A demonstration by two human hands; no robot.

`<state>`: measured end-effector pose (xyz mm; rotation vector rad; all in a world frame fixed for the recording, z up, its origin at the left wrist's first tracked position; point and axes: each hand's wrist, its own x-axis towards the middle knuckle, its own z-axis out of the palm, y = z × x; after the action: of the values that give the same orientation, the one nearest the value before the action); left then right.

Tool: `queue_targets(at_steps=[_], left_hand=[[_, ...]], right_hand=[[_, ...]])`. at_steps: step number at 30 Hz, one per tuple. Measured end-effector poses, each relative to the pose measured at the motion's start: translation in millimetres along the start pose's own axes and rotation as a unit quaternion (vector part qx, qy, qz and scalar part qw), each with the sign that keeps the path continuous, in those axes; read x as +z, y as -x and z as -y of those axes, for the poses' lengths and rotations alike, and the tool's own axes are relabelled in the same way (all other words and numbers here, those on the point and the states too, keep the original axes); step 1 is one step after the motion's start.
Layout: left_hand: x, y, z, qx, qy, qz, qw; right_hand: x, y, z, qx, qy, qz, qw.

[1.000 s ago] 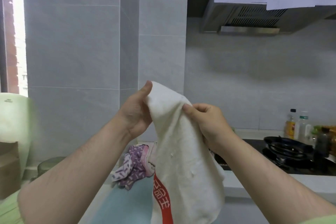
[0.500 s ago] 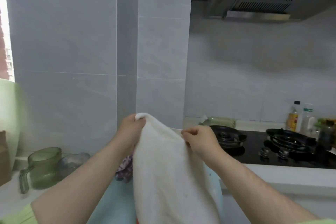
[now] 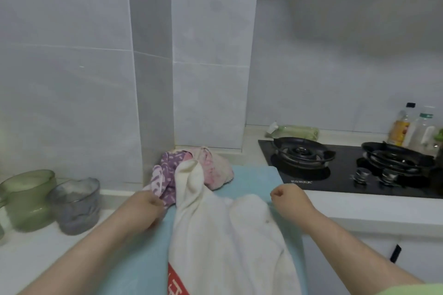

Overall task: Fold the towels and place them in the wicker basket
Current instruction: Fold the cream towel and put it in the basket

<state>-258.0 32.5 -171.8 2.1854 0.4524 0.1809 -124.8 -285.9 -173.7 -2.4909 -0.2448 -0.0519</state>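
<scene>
A white towel [image 3: 223,235] with a red printed band near its lower end lies crumpled along a light blue mat [image 3: 254,175] on the counter. Its far corner sticks up against a heap of purple-patterned [image 3: 165,175] and pink [image 3: 215,167] towels at the back. My left hand [image 3: 148,208] has its fingers curled just left of the white towel, beside the purple one. My right hand [image 3: 287,199] is a closed fist next to the towel's right corner, and I see no cloth in it. No wicker basket is in view.
A green glass jug [image 3: 28,199] and a grey glass cup [image 3: 76,206] stand on the white counter at left. A black gas hob [image 3: 347,170] with two burners is at right, bottles [image 3: 407,127] behind it. Tiled walls and a column close off the back.
Both hands held the white towel up in the air; now it lies on the blue mat, and the hands have dropped and moved apart to either side of it.
</scene>
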Motion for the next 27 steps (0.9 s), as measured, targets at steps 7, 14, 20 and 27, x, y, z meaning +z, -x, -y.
queue_targets(at_steps=[7,14,20,27], left_hand=[[26,58,9,0.056,-0.233,0.057,0.969],[41,70,-24,0.06,0.083,0.183,0.978],[61,80,-33,-0.01,0.238,0.19,0.952],[67,100,-45,-0.024,0.245,0.196,0.949]], right_hand=[[30,-6,6,0.022,0.034,0.057,0.998],[26,9,23,0.037,-0.249,0.097,0.963],[5,29,25,0.107,-0.503,0.304,0.802],[-13,69,33,-0.023,-0.232,0.206,0.95]])
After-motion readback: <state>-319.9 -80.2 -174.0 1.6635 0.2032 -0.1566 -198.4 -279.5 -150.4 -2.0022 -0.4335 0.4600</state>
